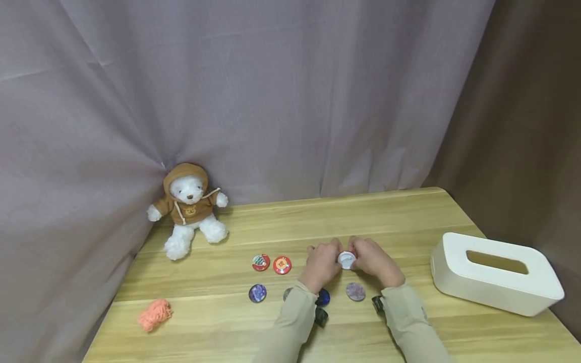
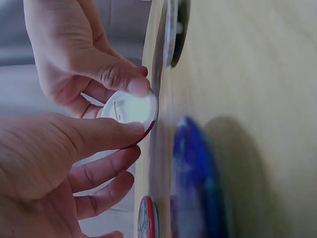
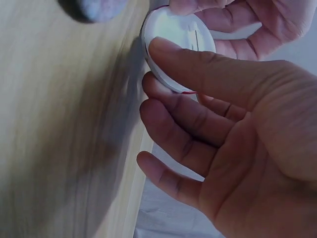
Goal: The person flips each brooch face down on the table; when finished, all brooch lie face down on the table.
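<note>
Between my two hands is a round pin badge (image 1: 347, 260), its white back with the pin facing the camera and a red edge showing. My left hand (image 1: 323, 263) pinches one side of it between thumb and fingers. On the opposite side my right hand (image 1: 373, 259) pinches it too, thumb (image 3: 181, 62) lying on the white back. In the left wrist view the badge (image 2: 133, 110) is held just off the wooden table. Near the hands lie a purple-grey badge (image 1: 355, 291) and a dark blue badge (image 1: 323, 297), partly hidden by the left wrist.
Left of the hands lie a red badge (image 1: 282, 265), a red badge with a green-and-white picture (image 1: 260, 262) and a blue swirled badge (image 1: 257, 293). Farther left are coral yarn (image 1: 155, 315) and a white teddy bear (image 1: 189, 209). A white tissue box (image 1: 495, 282) stands at right.
</note>
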### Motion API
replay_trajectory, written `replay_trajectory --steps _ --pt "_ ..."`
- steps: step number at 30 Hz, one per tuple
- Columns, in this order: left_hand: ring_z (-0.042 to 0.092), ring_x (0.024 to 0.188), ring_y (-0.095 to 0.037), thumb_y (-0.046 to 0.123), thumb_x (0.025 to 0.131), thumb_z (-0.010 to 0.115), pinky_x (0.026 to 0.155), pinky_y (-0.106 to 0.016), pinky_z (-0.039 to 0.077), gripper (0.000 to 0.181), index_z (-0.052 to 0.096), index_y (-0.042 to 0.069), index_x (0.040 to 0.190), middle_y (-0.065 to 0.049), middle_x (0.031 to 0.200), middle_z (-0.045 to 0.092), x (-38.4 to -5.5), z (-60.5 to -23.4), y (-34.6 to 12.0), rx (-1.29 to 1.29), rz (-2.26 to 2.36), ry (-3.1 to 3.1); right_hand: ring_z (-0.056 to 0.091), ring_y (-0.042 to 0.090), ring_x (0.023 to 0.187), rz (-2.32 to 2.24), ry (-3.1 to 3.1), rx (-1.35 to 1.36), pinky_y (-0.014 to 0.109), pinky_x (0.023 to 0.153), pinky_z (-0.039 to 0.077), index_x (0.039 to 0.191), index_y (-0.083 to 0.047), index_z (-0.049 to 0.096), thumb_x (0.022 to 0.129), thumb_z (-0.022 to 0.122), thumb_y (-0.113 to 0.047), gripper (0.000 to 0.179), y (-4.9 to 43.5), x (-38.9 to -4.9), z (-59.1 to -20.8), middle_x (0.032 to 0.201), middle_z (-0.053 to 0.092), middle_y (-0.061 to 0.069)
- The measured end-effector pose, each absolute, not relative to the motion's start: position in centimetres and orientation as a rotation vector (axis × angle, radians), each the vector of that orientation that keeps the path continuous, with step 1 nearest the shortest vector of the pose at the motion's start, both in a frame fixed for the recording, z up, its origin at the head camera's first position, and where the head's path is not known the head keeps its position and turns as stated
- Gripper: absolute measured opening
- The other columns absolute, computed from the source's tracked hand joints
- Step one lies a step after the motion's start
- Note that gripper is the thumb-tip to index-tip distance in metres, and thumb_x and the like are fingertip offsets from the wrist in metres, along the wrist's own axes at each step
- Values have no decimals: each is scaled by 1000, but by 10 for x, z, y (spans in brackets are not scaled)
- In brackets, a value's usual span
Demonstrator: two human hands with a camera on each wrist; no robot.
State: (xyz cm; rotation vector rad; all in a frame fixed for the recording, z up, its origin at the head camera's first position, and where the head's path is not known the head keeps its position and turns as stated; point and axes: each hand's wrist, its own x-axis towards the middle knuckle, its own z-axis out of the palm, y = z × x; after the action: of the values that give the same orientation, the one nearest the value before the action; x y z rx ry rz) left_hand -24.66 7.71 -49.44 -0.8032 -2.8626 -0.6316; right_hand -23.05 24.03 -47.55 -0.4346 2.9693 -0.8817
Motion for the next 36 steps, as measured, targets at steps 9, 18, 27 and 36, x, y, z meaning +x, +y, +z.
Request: replay_trajectory --steps 9,18,27,36 --pt "66 76 -18 15 76 83 70 -39 37 22 66 19 89 6 80 70 -245 -494 78 -800 -560 -2802 51 16 68 -872 2965 -438 34 64 46 85 -5 56 68 83 7 34 239 -231 -475 73 58 1" --pt "63 85 -22 20 77 83 70 -39 38 21 71 18 95 2 86 66 -244 -493 78 -805 -496 -2860 52 16 68 -885 2920 -395 35 66 46 85 -6 58 68 85 3 33 240 -233 -477 74 58 0" --pt "53 93 -25 27 83 81 71 -40 37 16 74 16 92 -4 94 64 -244 -495 79 -784 -441 -2919 55 17 73 -838 2922 -348 37 70 47 90 -5 70 69 84 2 26 241 -236 -478 78 63 0" --pt "51 94 -27 29 88 78 74 -43 38 13 78 17 94 -6 99 63 -241 -497 77 -781 -446 -2955 53 16 72 -799 2956 -404 35 67 47 85 -6 76 74 85 -1 15 240 -233 -481 77 64 1"
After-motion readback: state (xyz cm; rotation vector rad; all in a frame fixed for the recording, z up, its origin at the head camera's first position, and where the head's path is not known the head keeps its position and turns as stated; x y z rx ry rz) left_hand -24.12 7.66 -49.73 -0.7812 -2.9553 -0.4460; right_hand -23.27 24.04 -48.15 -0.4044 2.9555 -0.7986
